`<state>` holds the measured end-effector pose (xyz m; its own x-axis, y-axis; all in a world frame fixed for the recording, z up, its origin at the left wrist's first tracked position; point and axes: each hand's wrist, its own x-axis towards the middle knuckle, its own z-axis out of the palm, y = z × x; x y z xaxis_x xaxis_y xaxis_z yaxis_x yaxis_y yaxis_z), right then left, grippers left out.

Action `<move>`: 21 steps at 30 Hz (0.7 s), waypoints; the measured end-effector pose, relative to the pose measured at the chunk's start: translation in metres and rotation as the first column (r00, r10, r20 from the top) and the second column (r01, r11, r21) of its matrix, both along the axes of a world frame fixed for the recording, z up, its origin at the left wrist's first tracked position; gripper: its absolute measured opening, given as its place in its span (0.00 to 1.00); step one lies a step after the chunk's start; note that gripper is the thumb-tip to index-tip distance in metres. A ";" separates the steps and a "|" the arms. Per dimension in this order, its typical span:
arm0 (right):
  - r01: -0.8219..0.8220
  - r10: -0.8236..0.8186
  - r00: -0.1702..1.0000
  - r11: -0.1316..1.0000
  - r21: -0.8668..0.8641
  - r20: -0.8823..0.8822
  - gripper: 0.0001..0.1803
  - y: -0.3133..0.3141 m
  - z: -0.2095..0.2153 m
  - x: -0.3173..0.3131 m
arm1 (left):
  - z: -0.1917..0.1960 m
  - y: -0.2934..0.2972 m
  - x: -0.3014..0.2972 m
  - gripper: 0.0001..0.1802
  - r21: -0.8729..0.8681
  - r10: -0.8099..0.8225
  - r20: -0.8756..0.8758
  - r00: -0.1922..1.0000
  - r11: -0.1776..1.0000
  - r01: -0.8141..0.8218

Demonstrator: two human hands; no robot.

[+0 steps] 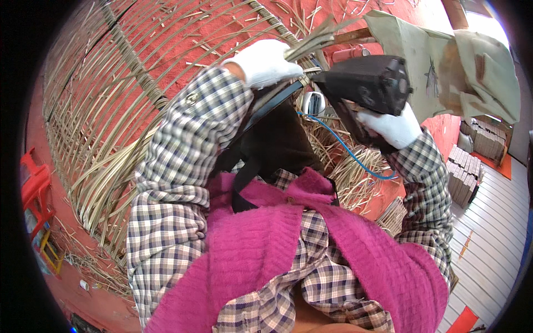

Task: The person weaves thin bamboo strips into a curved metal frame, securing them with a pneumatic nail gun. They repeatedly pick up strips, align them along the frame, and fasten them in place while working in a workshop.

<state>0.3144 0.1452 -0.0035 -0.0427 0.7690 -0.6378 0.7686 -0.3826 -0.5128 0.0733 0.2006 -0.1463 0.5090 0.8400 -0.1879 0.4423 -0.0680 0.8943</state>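
My left hand [265,64], in a white glove, is closed at the end of a bundle of pale split-cane strips [316,45], by the corner of a dark frame bar [272,105]. In my gloved right hand [393,126] is the handle of a black nail gun [363,83]. Its nose points left and meets the strips and frame just right of my left hand. The fingers round the handle are partly hidden behind the tool. A large woven cane framework [111,111] with curved ribs spreads to the left.
A blue air hose [347,147] curves below the nail gun. Loose cane strips [355,180] litter the red floor. A pale cloth [427,61] hangs at the upper right, near stacked grey bundles [465,169]. A red plastic stool [36,186] stands at the far left.
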 end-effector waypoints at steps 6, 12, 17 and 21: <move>-0.136 -0.017 0.899 0.939 0.315 0.439 0.17 0.003 -0.028 0.097 | 0.023 -0.029 -0.069 0.19 -0.403 0.418 0.197 0.887 0.859 -0.315; -0.177 -0.181 0.460 0.941 0.290 0.869 0.25 0.046 -0.038 0.175 | 0.034 -0.063 -0.082 0.16 -0.590 0.316 0.130 0.940 0.786 -0.183; -0.240 -0.166 0.474 0.920 0.309 0.864 0.27 0.056 -0.050 0.181 | 0.009 -0.082 -0.061 0.16 -0.533 0.246 0.011 0.969 0.822 -0.202; -0.148 -0.267 0.406 0.925 0.351 0.874 0.27 0.063 -0.048 0.192 | -0.006 -0.083 -0.054 0.14 -0.544 0.093 -0.005 0.996 0.835 -0.080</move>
